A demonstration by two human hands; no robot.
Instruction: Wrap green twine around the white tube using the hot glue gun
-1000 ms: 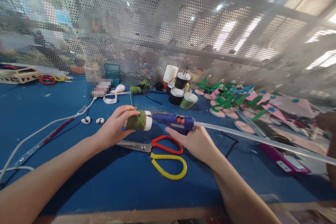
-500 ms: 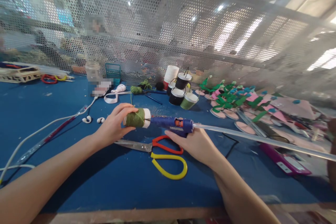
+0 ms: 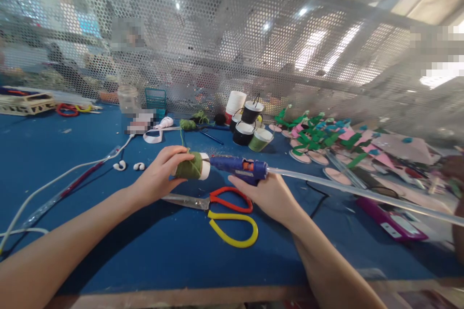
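My left hand (image 3: 159, 176) is closed round a small white cup wrapped in green yarn (image 3: 192, 166), held on its side above the blue table (image 3: 152, 246). My right hand (image 3: 266, 195) grips a blue glue gun (image 3: 241, 166) from below. The gun's nozzle touches the cup's white rim. A long clear glue stick (image 3: 362, 193) juts out of the gun's back to the right. Red and yellow scissors (image 3: 221, 210) lie on the table just under both hands.
Black, white and green cups (image 3: 248, 125) stand behind the hands near a perforated metal screen (image 3: 232, 43). Green and pink felt pieces (image 3: 326, 137) spread at the right. A white cable (image 3: 61, 176) and two earbuds (image 3: 126, 165) lie at the left. A purple box (image 3: 391, 219) sits right.
The cup and glue gun shifted slightly, dipping left and back, with the nozzle staying at the cup's rim. Both hands keep their grip.
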